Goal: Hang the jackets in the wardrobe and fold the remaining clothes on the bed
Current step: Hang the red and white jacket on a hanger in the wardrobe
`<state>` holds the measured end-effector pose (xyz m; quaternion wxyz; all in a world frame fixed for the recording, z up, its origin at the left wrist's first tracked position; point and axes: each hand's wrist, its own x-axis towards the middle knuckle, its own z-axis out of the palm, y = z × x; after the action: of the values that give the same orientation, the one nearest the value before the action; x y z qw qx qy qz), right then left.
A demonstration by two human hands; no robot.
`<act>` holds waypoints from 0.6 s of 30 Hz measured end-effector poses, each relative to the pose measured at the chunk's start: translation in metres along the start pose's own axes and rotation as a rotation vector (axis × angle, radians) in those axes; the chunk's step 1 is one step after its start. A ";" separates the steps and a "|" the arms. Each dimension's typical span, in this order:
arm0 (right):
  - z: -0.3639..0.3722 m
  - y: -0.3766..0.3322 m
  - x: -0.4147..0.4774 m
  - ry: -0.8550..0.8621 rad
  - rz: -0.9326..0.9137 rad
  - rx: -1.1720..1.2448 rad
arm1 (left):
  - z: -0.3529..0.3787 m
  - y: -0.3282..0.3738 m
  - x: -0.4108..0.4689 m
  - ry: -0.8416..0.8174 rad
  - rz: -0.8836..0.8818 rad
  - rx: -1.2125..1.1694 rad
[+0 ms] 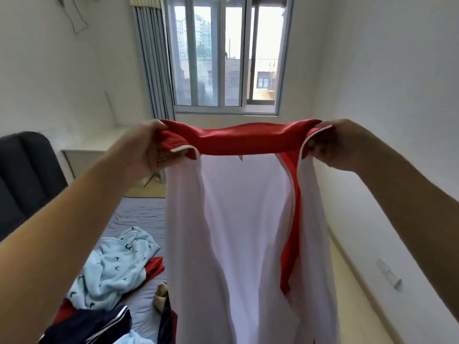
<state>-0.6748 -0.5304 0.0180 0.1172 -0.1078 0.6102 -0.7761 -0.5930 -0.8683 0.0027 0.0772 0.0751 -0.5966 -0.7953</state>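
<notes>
Two bare hands are holding a soft red-and-white fabric jacket [243, 219] up in the air in front of the grey-framed window [223, 58], above the bed with the grey-blue sheet [139, 214]. The left hand [146, 147] is curling its fingers tightly round one end of the red collar band [248, 140], and the right hand [332, 145] is pinching the other end between thumb and curled fingers, so the band is stretching level between them. The jacket is hanging with its long axis upright, collar at the top, white inner side towards the camera, and its hem is dropping out of view below. It is looking light and limp, likely to sag and slide wherever it is let go, though hardly fragile; the shoulders just beside the collar are probably the best places to hold while a hanger goes in. No wardrobe or hanger is showing. On the bed a crumpled light-blue patterned fleece garment [114, 266] and a navy garment with white stripes [92, 324] are lying unfolded.
</notes>
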 end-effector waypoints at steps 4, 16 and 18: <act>0.005 0.074 0.061 0.091 0.205 -0.166 | 0.015 -0.067 0.066 0.163 -0.156 0.150; -0.060 0.415 0.052 0.029 0.692 -0.408 | -0.052 -0.413 0.057 -0.017 -0.764 0.598; -0.073 0.481 0.006 0.084 0.881 -0.424 | -0.069 -0.475 0.020 0.004 -0.908 0.557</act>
<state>-0.6790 -0.5743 -0.4670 0.3853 0.1703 0.7464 -0.5152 -0.6137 -0.8056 -0.4733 -0.2965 0.3449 -0.6925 -0.5599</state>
